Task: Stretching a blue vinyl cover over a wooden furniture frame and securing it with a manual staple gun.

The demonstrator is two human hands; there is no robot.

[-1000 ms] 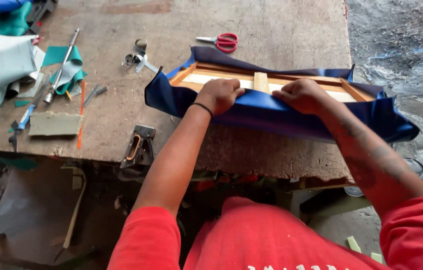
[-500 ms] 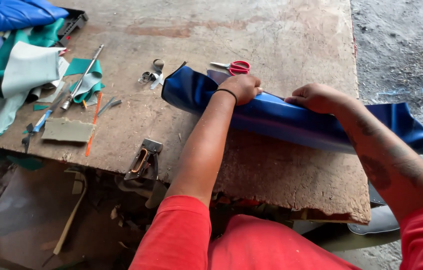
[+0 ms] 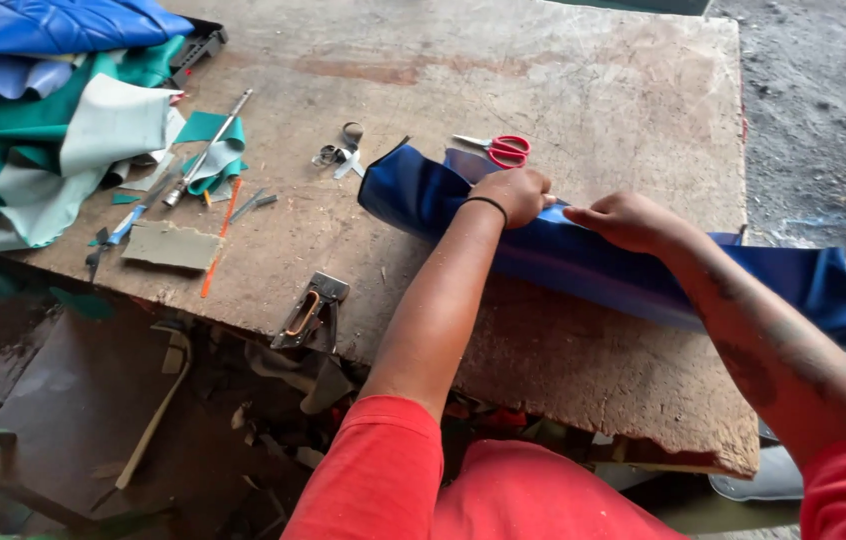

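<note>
A long piece wrapped in shiny blue vinyl (image 3: 583, 260) lies across the worn wooden table (image 3: 423, 90), tipped up on its edge so its wooden frame is hidden. My left hand (image 3: 513, 192), with a black band at the wrist, is closed on the upper edge of the blue vinyl near its left part. My right hand (image 3: 633, 218) grips the same edge just to the right. Red-handled scissors (image 3: 498, 150) lie just beyond my left hand.
A staple gun (image 3: 308, 312) sits at the table's near edge. A metal rod tool (image 3: 205, 150), small clips (image 3: 338, 152), a grey scrap (image 3: 171, 245) and green offcuts lie left of centre. Piled green and blue fabric (image 3: 43, 110) fills the far left. The table's front edge is chipped.
The blue-covered frame was lying flat with its wooden inside showing; it has been turned up on edge, hiding the wood. Both hands stayed on it, and the view shifted right.
</note>
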